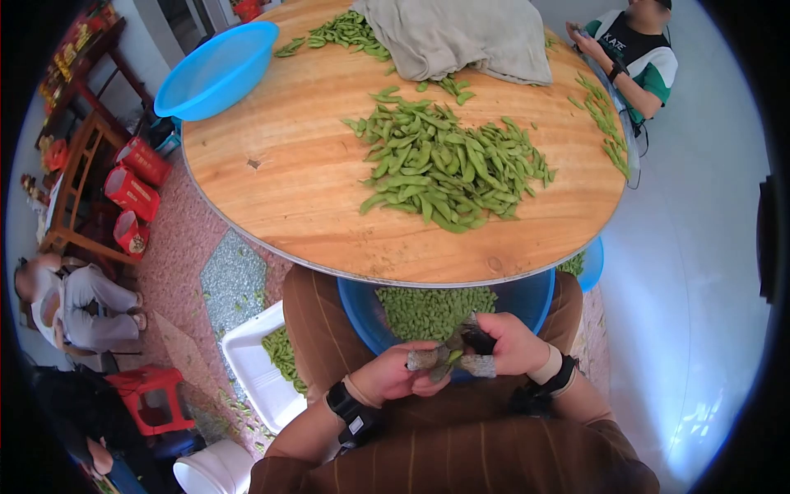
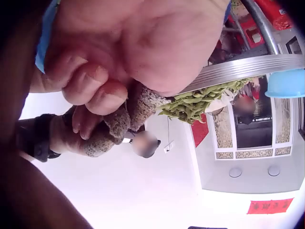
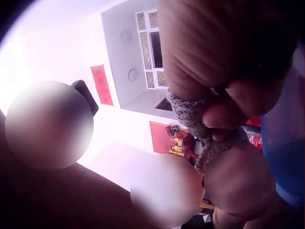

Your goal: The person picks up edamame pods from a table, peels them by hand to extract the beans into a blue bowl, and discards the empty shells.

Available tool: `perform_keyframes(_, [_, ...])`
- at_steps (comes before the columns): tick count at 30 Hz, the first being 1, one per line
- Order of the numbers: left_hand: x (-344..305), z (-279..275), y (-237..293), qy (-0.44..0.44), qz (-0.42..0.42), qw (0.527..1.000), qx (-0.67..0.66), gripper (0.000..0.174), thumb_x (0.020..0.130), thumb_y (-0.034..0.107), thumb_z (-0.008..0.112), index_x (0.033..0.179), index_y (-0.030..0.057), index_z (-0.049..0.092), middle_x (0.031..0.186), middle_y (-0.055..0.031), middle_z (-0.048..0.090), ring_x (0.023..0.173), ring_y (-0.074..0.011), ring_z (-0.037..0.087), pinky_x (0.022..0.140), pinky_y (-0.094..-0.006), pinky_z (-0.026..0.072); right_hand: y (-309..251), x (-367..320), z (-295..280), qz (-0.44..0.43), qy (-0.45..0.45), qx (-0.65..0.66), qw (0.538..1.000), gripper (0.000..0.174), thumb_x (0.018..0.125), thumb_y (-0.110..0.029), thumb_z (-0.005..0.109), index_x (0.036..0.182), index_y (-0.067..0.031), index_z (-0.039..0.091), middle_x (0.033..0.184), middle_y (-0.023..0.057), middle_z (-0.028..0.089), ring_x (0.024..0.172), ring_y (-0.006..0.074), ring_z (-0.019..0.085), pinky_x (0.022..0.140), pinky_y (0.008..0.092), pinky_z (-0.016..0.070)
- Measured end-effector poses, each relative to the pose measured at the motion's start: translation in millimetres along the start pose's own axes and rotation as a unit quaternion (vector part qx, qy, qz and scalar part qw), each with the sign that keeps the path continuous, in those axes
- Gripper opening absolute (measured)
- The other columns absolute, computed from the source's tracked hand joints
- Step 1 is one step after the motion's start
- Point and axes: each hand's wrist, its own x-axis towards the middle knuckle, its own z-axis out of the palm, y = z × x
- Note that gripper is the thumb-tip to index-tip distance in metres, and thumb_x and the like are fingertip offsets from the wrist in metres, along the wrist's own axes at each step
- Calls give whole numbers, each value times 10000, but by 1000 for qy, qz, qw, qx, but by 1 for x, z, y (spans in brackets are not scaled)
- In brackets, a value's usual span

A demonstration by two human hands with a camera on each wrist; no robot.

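Left hand (image 1: pixel 395 375): fingers curled, pinching one end of a soybean pod (image 1: pixel 448 359); knitted finger guards (image 1: pixel 424 359) cover the tips.
Right hand (image 1: pixel 510 342): closed on the other end of the same pod, also wearing guards.
Pod's place: between both hands at 6 o'clock, just over the lap, on the near side of the blue basin (image 1: pixel 354 309).
Basin contents: a thick layer of shelled beans (image 1: pixel 432 309), partly hidden under the table edge.
White tray (image 1: pixel 247 362): on the floor at 8 o'clock, holding green pods; whether spent or whole, I cannot tell.
Round wooden table (image 1: pixel 288 165): a broad heap of unshelled pods (image 1: pixel 448 165) at 12 o'clock, well apart from the hands.
Farther out: grey cloth (image 1: pixel 453 33) with more pods around it, an empty blue bowl (image 1: pixel 216 70) at 11 o'clock, and a seated person (image 1: pixel 638 49) at 1 o'clock.
Progress, as judged: a good share is shelled, but the heap suggests much remains.
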Motion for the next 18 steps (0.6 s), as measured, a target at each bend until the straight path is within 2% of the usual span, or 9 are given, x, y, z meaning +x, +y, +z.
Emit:
perform_keyframes(4, [-1,0,5,124,5,984,131,280,975,283,487,998,14,561,609,16,417,538,-95,355,495,-235,283,-4,5,7,9,27,-112,993,318,727,-187,758,913,-17,565,767,117,604,633,204,567,593,312,464])
perform_keyframes(6, [-2,1,9,146,-6,978,150,264,978,272,490,959,20,566,620,16,434,544,-87,368,498,-226,290,0,7,10,-54,62,-270,959,292,706,-156,738,903,-24,568,793,146,609,668,300,613,578,363,479])
perform_keyframes(9, [-10,14,24,198,-12,954,226,244,978,245,499,885,31,571,641,21,466,556,-67,389,504,-208,302,-22,9,7,-5,21,-421,907,246,718,-120,717,932,-41,625,836,152,638,729,347,627,623,358,509])
perform_keyframes(11, [-26,27,32,231,-5,932,280,238,975,229,505,850,37,572,652,26,482,562,-55,398,506,-200,305,-26,12,1,-53,57,-377,923,231,735,-116,708,935,-41,619,819,150,627,720,343,624,618,369,506])
perform_keyframes(12, [-39,31,36,264,49,915,301,225,963,215,524,827,43,576,652,32,485,568,-46,410,508,-198,315,-28,14,-3,-99,94,-331,934,216,752,-112,698,937,-40,613,803,148,616,711,338,622,614,381,502])
perform_keyframes(14, [-67,31,44,299,97,892,326,215,951,202,542,804,50,581,651,38,489,574,-38,422,510,-196,324,-43,25,-13,-115,159,-351,915,247,720,-80,673,946,-38,584,807,140,597,720,344,614,604,396,499])
perform_keyframes(16, [-100,28,49,441,86,721,527,222,929,204,575,775,45,577,640,53,473,594,-36,446,520,-210,354,-47,40,-23,-130,230,-368,892,283,687,-48,649,954,-36,555,811,133,578,728,350,606,593,412,496])
perform_keyframes(17, [-112,25,46,497,72,660,559,218,900,200,605,768,27,587,613,5,512,576,-136,527,535,-286,416,-44,49,-27,-108,264,-411,866,290,693,-45,642,968,-36,549,845,139,580,724,351,604,593,417,494])
perform_keyframes(18, [-126,20,44,535,8,523,664,161,855,159,619,772,24,592,654,-61,555,607,-210,563,558,-349,438,-40,57,-31,-86,297,-453,836,298,698,-42,635,981,-37,544,880,145,582,720,353,602,592,422,492])
